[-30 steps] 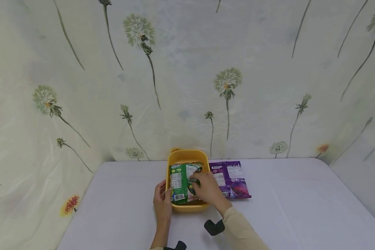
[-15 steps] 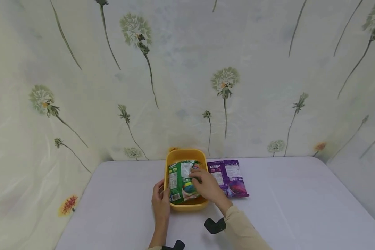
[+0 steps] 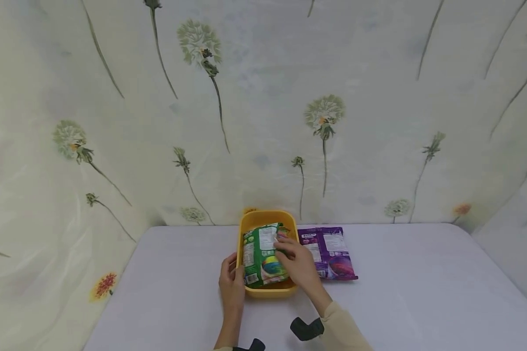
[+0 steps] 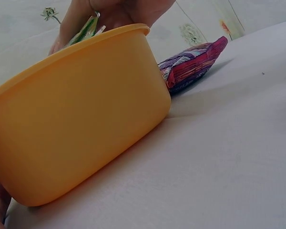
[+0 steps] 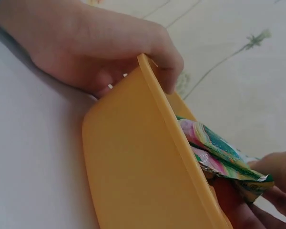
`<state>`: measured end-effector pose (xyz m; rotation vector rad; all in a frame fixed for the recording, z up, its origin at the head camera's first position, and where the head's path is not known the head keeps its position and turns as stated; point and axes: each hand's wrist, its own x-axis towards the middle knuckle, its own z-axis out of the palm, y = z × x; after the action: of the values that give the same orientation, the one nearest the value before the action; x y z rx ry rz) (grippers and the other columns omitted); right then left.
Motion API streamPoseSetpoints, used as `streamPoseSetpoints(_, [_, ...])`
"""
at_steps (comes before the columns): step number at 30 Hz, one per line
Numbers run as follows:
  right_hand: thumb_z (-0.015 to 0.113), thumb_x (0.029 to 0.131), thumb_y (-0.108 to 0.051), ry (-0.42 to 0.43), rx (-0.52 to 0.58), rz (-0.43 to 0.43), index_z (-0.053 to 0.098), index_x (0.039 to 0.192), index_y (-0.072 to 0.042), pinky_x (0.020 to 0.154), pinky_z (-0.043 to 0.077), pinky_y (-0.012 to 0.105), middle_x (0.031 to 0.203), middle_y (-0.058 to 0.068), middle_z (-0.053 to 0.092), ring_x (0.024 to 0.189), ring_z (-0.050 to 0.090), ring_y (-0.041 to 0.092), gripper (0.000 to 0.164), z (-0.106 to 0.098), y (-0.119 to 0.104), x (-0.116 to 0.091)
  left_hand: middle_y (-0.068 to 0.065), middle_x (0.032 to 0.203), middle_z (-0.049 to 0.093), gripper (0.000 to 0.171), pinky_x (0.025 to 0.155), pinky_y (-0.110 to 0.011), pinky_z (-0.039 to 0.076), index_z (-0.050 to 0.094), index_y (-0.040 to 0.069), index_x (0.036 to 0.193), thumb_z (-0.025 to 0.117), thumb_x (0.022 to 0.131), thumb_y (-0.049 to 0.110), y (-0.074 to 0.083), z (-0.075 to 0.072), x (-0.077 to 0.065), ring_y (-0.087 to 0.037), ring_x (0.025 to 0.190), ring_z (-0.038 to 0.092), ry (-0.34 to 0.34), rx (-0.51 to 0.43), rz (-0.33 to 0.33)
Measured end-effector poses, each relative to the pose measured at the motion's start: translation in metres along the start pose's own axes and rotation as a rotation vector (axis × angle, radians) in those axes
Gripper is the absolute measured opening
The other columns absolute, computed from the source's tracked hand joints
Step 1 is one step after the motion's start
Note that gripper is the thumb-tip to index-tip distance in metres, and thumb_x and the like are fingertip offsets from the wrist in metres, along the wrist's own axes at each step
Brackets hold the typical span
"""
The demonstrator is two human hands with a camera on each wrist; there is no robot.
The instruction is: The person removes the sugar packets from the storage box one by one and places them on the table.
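Note:
A yellow plastic tub (image 3: 270, 293) stands at the back of the table. My left hand (image 3: 232, 282) grips its left side, and the right wrist view shows the thumb hooked over the rim (image 5: 169, 119). Inside the tub lies a green snack packet (image 3: 255, 261) with white label panels, slightly askew. My right hand (image 3: 300, 265) reaches over the tub's right side and pinches the packet's right edge. Another colourful wrapper (image 3: 284, 233) shows partly behind the green packet; the fingers hide much of it.
A purple packet (image 3: 334, 248) lies flat on the white tabletop (image 3: 413, 292), just right of the tub. Behind the table hangs a dandelion-patterned cloth (image 3: 263, 122). Dark wrist mounts (image 3: 306, 329) sit on both forearms.
The green packet has turned askew in the tub, showing more of its printed bowl and the wrapper behind it. My right hand has shifted slightly with it; the left keeps its grip.

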<state>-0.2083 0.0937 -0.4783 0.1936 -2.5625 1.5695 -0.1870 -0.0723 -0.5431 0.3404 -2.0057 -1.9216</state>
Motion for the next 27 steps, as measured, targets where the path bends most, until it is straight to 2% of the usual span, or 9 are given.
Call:
streamPoseSetpoints(11, [0.062, 0.089, -0.012, 0.041, 0.082, 0.044, 0.069, 0.116, -0.022, 0.098, 0.048, 0.043, 0.131, -0.004, 0.059, 0.128, 0.05, 0.025, 0.029, -0.001, 0.0, -0.009, -0.001, 0.126, 0.059, 0.035, 0.099, -0.041, 0.047, 0.056, 0.019, 0.124, 0.052, 0.091, 0.011, 0.0, 0.001, 0.003, -0.018, 0.115, 0.056, 0.032, 0.016, -0.003])
streamPoseSetpoints(20, [0.059, 0.092, -0.013, 0.021, 0.118, 0.022, 0.066, 0.12, -0.021, 0.101, 0.045, 0.042, 0.134, -0.003, 0.057, 0.13, 0.047, 0.025, 0.03, -0.008, 0.008, -0.016, -0.002, 0.123, 0.061, 0.033, 0.096, -0.036, 0.048, 0.057, 0.018, 0.122, 0.054, 0.091, 0.009, 0.002, 0.003, 0.002, -0.018, 0.114, 0.057, 0.04, -0.013, 0.015])
streamPoseSetpoints(27, [0.058, 0.092, -0.015, 0.017, 0.116, 0.071, 0.066, 0.12, -0.024, 0.103, 0.044, 0.041, 0.136, -0.005, 0.056, 0.133, 0.045, 0.023, 0.03, -0.006, 0.006, -0.013, -0.003, 0.124, 0.061, 0.033, 0.096, -0.037, 0.048, 0.056, 0.016, 0.123, 0.055, 0.091, 0.01, 0.0, 0.002, 0.003, -0.018, 0.115, 0.057, 0.047, -0.004, 0.016])
